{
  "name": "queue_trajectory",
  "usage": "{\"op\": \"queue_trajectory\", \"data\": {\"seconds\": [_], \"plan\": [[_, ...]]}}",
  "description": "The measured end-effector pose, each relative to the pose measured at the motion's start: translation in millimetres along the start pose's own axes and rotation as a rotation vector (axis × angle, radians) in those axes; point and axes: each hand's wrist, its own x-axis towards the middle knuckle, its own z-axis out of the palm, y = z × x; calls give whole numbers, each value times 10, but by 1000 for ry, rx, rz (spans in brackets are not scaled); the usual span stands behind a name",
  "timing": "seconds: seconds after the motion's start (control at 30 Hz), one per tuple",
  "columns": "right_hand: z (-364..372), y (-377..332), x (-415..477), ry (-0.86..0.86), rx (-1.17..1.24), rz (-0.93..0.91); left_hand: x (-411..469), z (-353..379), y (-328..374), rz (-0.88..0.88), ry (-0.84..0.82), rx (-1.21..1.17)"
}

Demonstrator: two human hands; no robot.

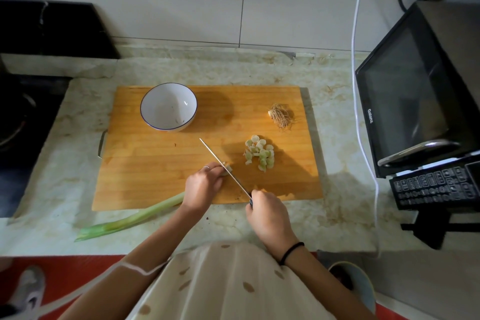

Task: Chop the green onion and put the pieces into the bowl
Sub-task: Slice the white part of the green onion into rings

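head: left grip (203,184) holds pale green onion (145,212); right grip (270,215) clutches knife (215,156); slices (259,154) heaped.

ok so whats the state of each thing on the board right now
cutting board, lying flat
green onion, partly cut, stalk trailing off the cutting board, held by left hand
knife, blade at the stalk's cut end, handle gripped by right hand
cut pieces, heaped on the cutting board, not yet in the bowl
bowl, upright, nearly empty
root end, cut off, lying apart
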Motion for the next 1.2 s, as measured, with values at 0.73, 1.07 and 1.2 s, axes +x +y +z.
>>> {"op": "queue_trajectory", "data": {"seconds": [0.73, 1.07, 1.2], "plan": [[-51, 58, 219, 156, 106, 120, -67, 16, -56, 11, 71, -29], [16, -6, 0, 70, -8, -42, -110, 6, -57, 31, 59, -7], [36, -11, -19, 42, -6, -33, -112, -4, -52, 23, 54, 2]]}}
